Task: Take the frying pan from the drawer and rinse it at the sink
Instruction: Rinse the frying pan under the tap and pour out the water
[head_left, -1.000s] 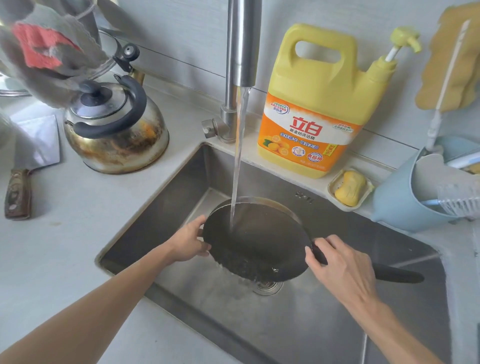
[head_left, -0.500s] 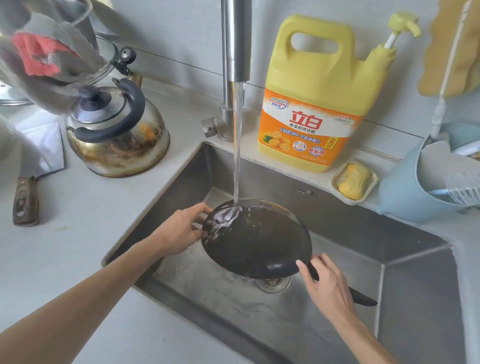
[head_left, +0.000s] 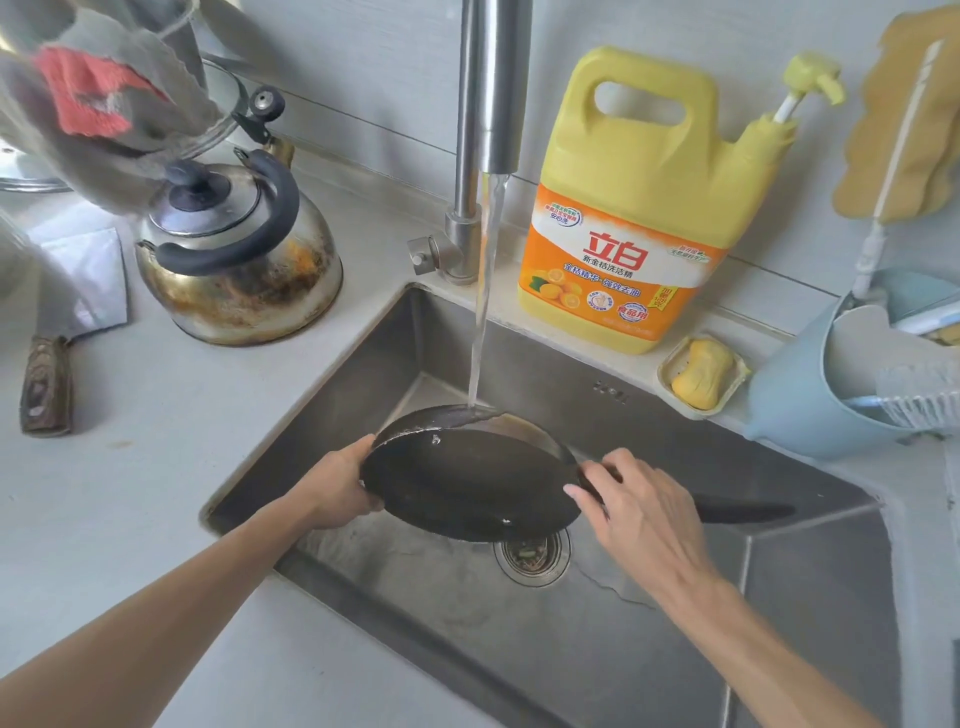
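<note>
Frying pan: held over the sink, tilted, dark underside toward the camera, far rim under the water stream. Black handle extends right, above the basin.

Left hand: curled around the pan's left rim, thumb on the near side, fingers hidden behind the pan. Right hand: closed on the handle where it joins the pan, fingertips at the pan's right edge; exact grip beneath the hand not visible.

Faucet: steel, vertical, mounted at the back edge of the sink, running. Stream lands on the upper rim of the pan. Drain strainer: just below the pan's lower edge, partly covered by it.

Surface: pale grey, wraps the sink on the left and rear. Kettle: steel, scorched brown, black handle, left of the faucet. Knife: wooden grip, at the far left. Detergent jug: yellow with orange label and pump, on the rear ledge, right of the faucet. Soap in a small dish: just right of the jug. Blue caddy: holds brushes, at the right edge. Wall: light grey panels. Cloth: grey with red patch, upper left, blurred.
</note>
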